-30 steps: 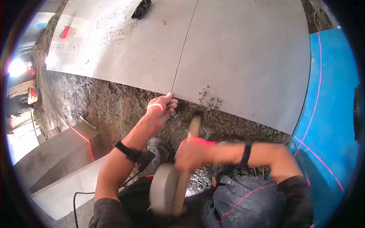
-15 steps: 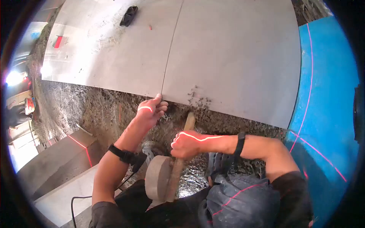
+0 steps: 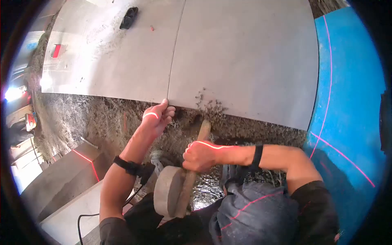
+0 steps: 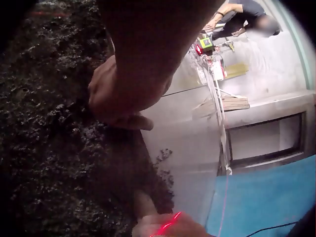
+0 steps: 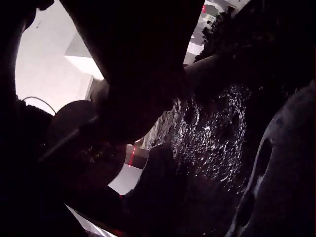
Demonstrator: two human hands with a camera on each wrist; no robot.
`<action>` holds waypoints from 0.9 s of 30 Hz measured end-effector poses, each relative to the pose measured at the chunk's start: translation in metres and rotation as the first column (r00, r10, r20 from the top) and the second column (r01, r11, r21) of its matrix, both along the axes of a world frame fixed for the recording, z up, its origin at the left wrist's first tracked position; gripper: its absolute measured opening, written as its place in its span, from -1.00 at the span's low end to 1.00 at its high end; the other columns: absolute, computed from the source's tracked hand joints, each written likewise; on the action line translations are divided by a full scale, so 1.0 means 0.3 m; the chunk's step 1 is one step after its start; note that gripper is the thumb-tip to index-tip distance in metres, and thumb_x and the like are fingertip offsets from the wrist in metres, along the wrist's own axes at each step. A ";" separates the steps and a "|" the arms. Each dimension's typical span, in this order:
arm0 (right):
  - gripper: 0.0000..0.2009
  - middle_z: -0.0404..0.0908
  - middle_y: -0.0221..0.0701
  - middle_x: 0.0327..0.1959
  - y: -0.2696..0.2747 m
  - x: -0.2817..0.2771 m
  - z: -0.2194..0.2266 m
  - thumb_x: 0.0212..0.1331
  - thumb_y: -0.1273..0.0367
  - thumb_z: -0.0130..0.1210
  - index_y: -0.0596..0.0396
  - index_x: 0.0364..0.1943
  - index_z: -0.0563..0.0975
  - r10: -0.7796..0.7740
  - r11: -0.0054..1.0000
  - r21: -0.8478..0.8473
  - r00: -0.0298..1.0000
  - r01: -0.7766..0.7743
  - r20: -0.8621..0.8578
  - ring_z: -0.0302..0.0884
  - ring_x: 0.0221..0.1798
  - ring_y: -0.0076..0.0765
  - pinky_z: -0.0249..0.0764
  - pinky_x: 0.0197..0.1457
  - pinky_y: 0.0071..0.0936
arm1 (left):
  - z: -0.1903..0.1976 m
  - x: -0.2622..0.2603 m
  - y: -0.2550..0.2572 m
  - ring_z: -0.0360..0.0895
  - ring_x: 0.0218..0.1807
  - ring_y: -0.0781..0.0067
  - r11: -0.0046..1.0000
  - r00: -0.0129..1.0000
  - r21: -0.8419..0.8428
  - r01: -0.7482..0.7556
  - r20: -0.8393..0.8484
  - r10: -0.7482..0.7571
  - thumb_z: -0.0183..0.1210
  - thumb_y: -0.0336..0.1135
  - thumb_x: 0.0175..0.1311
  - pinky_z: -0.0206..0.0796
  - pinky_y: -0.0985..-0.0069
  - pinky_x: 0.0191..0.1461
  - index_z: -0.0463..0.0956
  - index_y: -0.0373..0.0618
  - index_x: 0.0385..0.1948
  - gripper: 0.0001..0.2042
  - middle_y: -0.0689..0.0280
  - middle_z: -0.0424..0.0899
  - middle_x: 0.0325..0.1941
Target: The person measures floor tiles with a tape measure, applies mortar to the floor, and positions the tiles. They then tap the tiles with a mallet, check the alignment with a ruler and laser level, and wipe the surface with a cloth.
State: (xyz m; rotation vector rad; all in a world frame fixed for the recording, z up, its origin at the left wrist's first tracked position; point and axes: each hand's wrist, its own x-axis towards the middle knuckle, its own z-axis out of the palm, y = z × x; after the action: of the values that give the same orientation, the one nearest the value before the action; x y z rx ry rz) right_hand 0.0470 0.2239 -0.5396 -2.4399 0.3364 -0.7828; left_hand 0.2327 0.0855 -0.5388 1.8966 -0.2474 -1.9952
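Observation:
Two large grey tiles (image 3: 245, 61) lie side by side on a dark mortar bed (image 3: 102, 118). My left hand (image 3: 157, 116) is at their near edge where the joint ends, thumb on top and fingers curled under the edge of the tile (image 4: 182, 143). My right hand (image 3: 200, 155) grips the wooden handle of a rubber mallet (image 3: 167, 196). The mallet's grey head is near my lap, and the handle's end (image 3: 204, 128) points at the tile edge. In the left wrist view the left hand (image 4: 123, 98) rests on the mortar (image 4: 49, 148). The right wrist view is mostly dark.
A blue surface (image 3: 351, 102) crossed by red laser lines borders the tiles on the right. A black object (image 3: 128, 17) and a red item (image 3: 56, 50) lie on the far left tile. Concrete blocks (image 3: 61, 179) stand at the left. Another person (image 4: 242, 15) bends in the background.
The right hand with the mallet was blurred in motion a second ago and is now steady, the handle's end closer to the tile edge. The left hand has stayed at the joint.

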 end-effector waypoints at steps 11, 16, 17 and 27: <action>-0.80 0.56 -0.37 -0.55 -0.098 0.064 -0.050 0.00 0.21 0.14 -0.01 -0.58 0.48 0.288 0.958 0.003 0.957 -0.288 -0.037 0.62 -0.44 -0.14 0.52 -0.41 -0.20 | -0.003 0.002 -0.006 0.58 -0.44 0.49 1.000 0.998 0.025 -0.014 0.054 0.013 0.16 -0.19 0.49 0.45 0.56 -0.42 0.55 -0.19 -0.23 -0.77 0.26 0.70 -0.34; -0.80 0.59 -0.32 -0.59 0.019 0.112 0.103 -0.01 0.21 0.14 0.02 -0.58 0.53 0.251 0.960 0.097 0.959 -0.264 0.129 0.66 -0.48 -0.10 0.55 -0.45 -0.14 | 0.014 -0.022 -0.016 0.52 -0.48 0.56 0.996 0.990 0.085 -0.019 0.142 0.007 0.16 -0.16 0.48 0.40 0.60 -0.45 0.51 -0.13 -0.27 -0.77 0.33 0.65 -0.40; -0.80 0.59 -0.32 -0.59 0.054 0.133 0.128 -0.01 0.21 0.14 0.02 -0.58 0.53 0.251 0.958 0.106 0.959 -0.266 0.133 0.66 -0.48 -0.10 0.55 -0.45 -0.14 | 0.013 -0.016 -0.010 0.52 -0.48 0.56 0.997 0.994 0.077 -0.015 0.113 0.006 0.17 -0.17 0.48 0.40 0.60 -0.45 0.51 -0.13 -0.27 -0.78 0.33 0.65 -0.39; -0.79 0.47 -0.42 -0.61 -0.061 0.142 0.012 -0.08 0.21 0.15 -0.04 -0.63 0.42 0.166 0.985 -0.072 0.967 -0.154 0.196 0.55 -0.53 -0.25 0.43 -0.48 -0.21 | 0.012 -0.011 -0.023 0.54 -0.47 0.55 0.999 0.999 0.017 -0.036 0.040 0.035 0.17 -0.21 0.47 0.39 0.59 -0.45 0.52 -0.14 -0.26 -0.80 0.30 0.67 -0.37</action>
State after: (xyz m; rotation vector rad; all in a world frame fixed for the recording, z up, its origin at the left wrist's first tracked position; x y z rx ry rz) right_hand 0.0896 0.2057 -0.5361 -2.3777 0.0398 -0.9681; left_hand 0.2295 0.0787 -0.5352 1.9399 -0.2054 -1.9443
